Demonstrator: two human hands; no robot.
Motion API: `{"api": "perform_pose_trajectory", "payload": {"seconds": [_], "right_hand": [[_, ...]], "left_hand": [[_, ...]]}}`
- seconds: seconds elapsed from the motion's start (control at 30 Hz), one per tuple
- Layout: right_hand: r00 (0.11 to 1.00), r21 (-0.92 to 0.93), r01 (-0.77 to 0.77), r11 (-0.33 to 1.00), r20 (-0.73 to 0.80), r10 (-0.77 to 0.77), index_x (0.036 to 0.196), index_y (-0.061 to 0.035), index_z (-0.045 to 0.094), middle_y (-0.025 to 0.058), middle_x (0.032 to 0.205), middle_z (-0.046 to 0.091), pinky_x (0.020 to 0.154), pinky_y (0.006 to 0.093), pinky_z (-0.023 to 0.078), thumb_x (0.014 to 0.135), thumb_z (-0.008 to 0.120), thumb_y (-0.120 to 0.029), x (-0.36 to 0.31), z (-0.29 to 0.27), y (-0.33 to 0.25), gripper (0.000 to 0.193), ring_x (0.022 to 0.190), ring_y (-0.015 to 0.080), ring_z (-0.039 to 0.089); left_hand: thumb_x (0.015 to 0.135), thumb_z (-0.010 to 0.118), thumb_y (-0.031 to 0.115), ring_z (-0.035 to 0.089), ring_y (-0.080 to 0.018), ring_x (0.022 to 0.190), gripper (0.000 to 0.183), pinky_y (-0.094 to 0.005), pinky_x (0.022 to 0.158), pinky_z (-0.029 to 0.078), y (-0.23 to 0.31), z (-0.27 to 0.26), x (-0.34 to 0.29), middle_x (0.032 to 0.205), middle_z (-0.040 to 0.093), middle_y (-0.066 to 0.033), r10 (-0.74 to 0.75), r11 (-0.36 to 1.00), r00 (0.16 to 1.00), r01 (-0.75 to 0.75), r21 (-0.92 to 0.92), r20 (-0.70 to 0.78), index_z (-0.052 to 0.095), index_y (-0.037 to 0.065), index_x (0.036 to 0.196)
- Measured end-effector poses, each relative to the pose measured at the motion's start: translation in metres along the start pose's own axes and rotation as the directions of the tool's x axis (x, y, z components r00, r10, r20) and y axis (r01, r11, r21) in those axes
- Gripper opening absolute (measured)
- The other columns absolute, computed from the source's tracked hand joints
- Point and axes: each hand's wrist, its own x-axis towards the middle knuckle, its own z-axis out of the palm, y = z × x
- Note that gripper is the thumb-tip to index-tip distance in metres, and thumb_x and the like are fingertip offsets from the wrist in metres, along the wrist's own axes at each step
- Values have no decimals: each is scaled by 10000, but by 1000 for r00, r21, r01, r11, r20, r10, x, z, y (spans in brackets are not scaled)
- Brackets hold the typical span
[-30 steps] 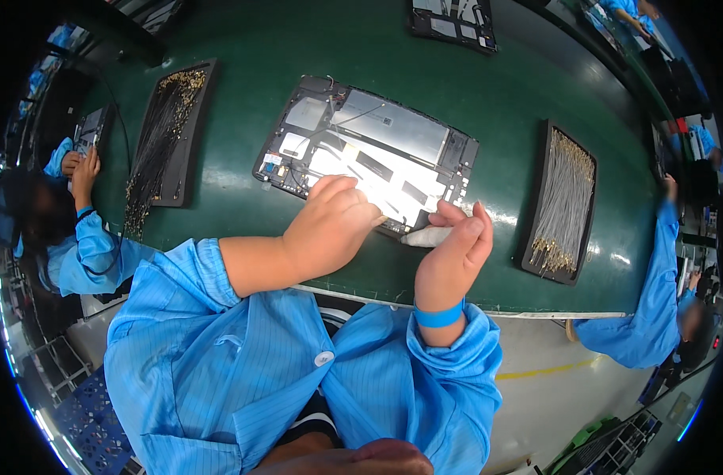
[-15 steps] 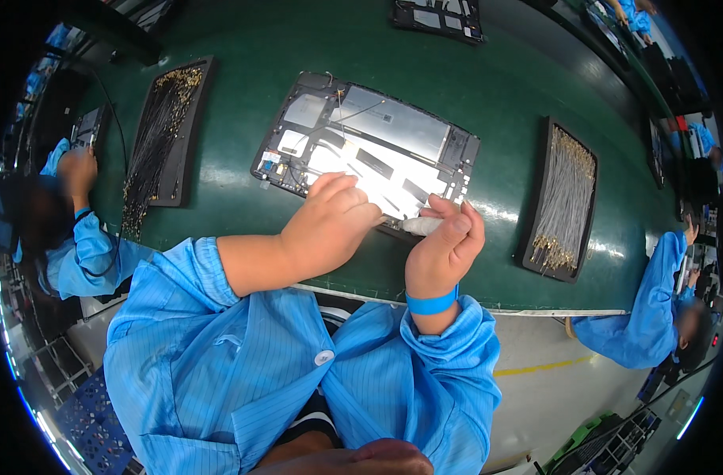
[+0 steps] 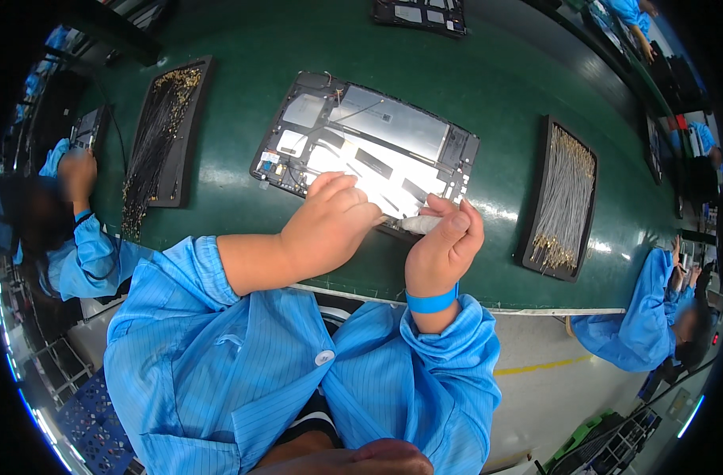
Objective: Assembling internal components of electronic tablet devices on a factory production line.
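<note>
An opened tablet (image 3: 425,127) lies tilted on the green bench, its silver battery, white panels and thin cables exposed. My left hand (image 3: 330,226) is closed over its near edge, fingertips pinched together against the inside; what they hold is hidden. At the near right corner of the tablet is my right hand (image 3: 441,249), fingers curled. A white finger cover (image 3: 419,225) on one of its fingers points to the edge, close to the left fingertips. Whether it pinches anything small cannot be seen. A blue band (image 3: 433,302) circles my right wrist.
Left on the bench stands a black tray (image 3: 171,166) of black cables with gold ends. On the right, another black tray (image 3: 526,257) holds grey cables. A second opened device (image 3: 419,16) lies at the far edge. Co-workers in blue sleeves (image 3: 643,317) sit on both sides.
Both my hands and the tablet stay almost in place. The far device has shifted left and away, and the co-worker on the right has moved an arm.
</note>
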Motion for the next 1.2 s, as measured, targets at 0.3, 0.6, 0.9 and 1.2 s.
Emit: {"api": "perform_pose_trajectory", "payload": {"seconds": [0.3,0.6,0.9,1.2], "right_hand": [[1000,-13,28,1000,14,-28,1020,-5,366,124,824,567,666,286,420,864,385,-247,-1,1,1,288,706,166,527],[917,-253,289,923,349,-192,800,-10,526,128,695,560,580,336,430,733,556,-112,16,8,-25,126,623,271,528],[971,-288,209,935,172,-164,833,-7,506,122,649,530,523,311,417,789,481,-131,15,3,1,134,533,239,511],[816,241,-558,795,-15,577,1067,14,364,102,708,542,507,231,414,839,440,-212,29,-19,-32,330,532,130,496]], "left_hand": [[656,548,83,462,-262,853,109,-382,824,310,0,0,1,743,487,-65,24,999,999,-23,35,-32,537,78,764],[632,538,64,460,-266,852,140,-384,832,304,-1,-1,1,737,488,-69,22,999,999,-20,30,-40,532,69,771],[657,489,70,509,-295,672,84,-393,616,391,-36,-39,27,618,522,-144,-148,932,987,162,325,-67,558,34,689],[822,458,257,535,-233,819,346,-310,718,404,-72,-57,-34,896,560,-168,-644,747,701,662,-57,-306,516,-43,986]]}}
